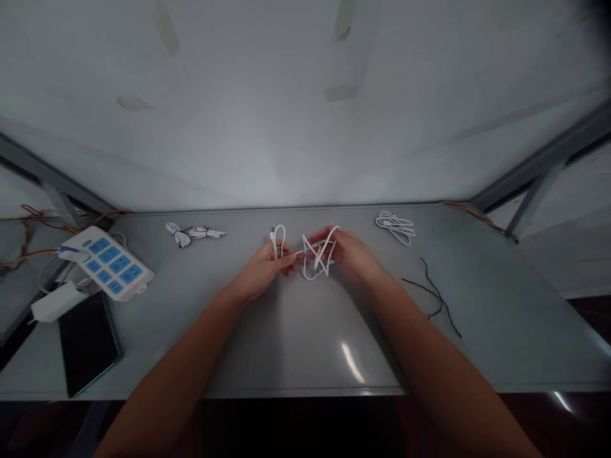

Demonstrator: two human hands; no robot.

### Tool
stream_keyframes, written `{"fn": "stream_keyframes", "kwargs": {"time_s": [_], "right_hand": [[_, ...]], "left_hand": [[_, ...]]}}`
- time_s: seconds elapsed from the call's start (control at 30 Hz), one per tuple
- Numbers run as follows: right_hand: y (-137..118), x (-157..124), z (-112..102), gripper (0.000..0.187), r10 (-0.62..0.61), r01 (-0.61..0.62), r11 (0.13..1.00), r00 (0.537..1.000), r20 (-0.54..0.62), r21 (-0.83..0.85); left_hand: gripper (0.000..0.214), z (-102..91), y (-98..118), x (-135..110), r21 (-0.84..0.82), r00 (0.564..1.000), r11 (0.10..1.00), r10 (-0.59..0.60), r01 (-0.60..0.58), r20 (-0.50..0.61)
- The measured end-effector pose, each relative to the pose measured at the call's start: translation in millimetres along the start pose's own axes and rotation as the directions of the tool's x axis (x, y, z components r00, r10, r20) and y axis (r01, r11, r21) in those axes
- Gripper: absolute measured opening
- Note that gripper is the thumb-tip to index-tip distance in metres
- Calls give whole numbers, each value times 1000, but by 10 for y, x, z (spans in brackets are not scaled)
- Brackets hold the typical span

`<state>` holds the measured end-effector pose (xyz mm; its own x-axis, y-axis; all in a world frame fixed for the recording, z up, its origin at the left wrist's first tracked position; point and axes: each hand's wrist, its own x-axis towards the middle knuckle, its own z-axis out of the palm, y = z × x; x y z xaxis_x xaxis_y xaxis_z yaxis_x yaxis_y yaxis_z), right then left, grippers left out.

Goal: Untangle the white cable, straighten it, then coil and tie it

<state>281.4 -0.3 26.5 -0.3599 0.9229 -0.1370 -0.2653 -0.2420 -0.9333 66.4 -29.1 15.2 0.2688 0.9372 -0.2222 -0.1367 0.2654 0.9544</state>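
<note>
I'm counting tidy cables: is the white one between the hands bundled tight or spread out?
Mostly spread out: the white cable fans into open, crossing loops between the left hand and the right hand.

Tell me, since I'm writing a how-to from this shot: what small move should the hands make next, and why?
Probably draw the loose loops at the right hand together toward the left hand: the white cable makes a narrow loop at the left but spreads in uneven, crossing loops by the right fingers.
</note>
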Motion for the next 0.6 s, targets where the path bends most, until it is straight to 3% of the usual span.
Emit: {"fn": "stream_keyframes", "kwargs": {"time_s": [0.2,0.3,0.43,0.5,0.6], "right_hand": [[34,-6,9,51,14,-16,1000,995,98,20],[62,5,-7,50,25,-17,990,998,52,-140],[73,4,-36,43,-133,74,871,987,-88,-485],[66,7,-60,38,-152,100,831,987,-51,-546],[44,17,-106,24,-46,62,862,998,43,-503]], "left_hand": [[41,-27,-27,19,35,999,999,33,-32,-22],[42,-37,-45,27,29,998,998,61,-61,-19],[40,-20,-68,20,-31,999,998,48,-47,20],[39,-8,-78,18,-63,999,998,32,-31,14],[33,6,-76,18,-94,1000,996,3,-6,-30]]}}
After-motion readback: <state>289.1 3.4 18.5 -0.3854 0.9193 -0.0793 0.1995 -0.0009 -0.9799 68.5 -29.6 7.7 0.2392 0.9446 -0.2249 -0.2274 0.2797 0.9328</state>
